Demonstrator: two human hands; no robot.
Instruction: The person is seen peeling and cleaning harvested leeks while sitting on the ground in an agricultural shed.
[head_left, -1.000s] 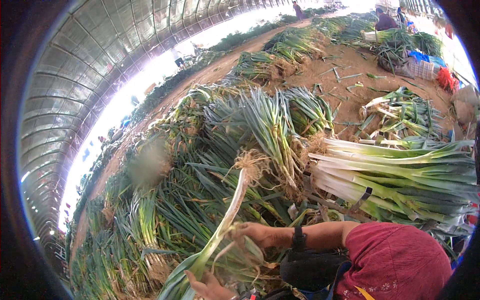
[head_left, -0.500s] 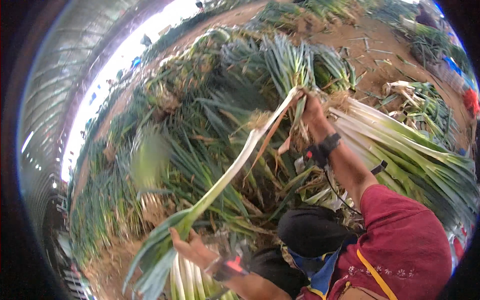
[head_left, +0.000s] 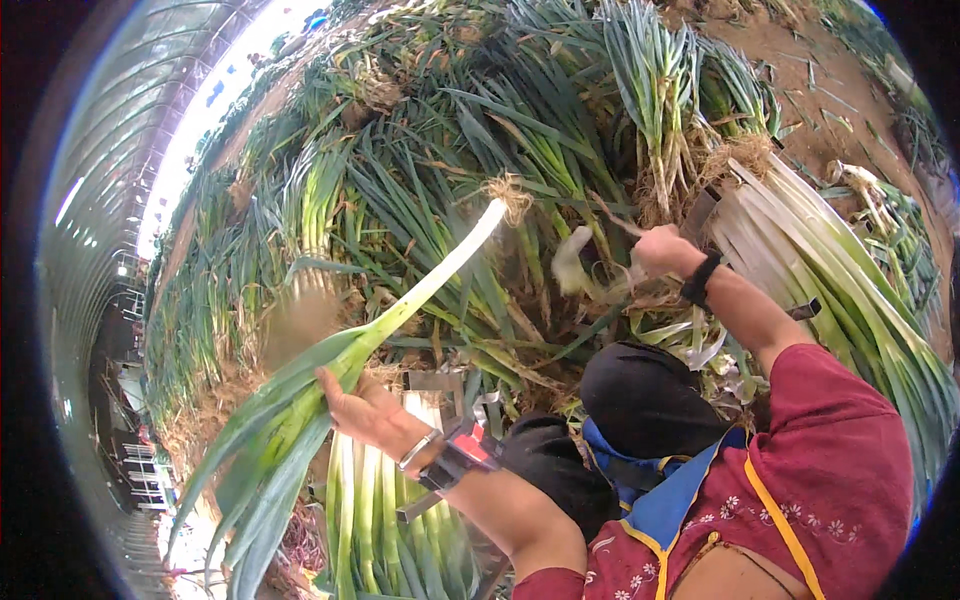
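A long leek (head_left: 432, 292) slants up and away from my left hand (head_left: 368, 410), its white stalk and stringy root end (head_left: 508, 198) pointing far right. My left fingers wrap the leafy part, and the green leaves hang past the hand to the lower left. Out to the right, apart from this leek, my right hand (head_left: 668, 252) is closed on a thin brownish leaf strip (head_left: 615, 216). A blurred pale scrap (head_left: 570, 262) is in the air left of that hand. Peeled leeks (head_left: 800, 240) lie beside my right wrist.
More pale-stalked leeks (head_left: 385, 520) lie below my left forearm, by a metal bracket (head_left: 435, 382). Bundles of unpeeled leeks (head_left: 400, 180) cover the ground ahead, one bundle (head_left: 655, 100) standing beyond my right hand. Peelings (head_left: 700, 345) litter the ground by my knee (head_left: 640, 395).
My right hand has come off the leek's root end and moved to the right and down. The stalk looks whiter, without its hanging brown leaves. My left hand still holds it; the view has shifted.
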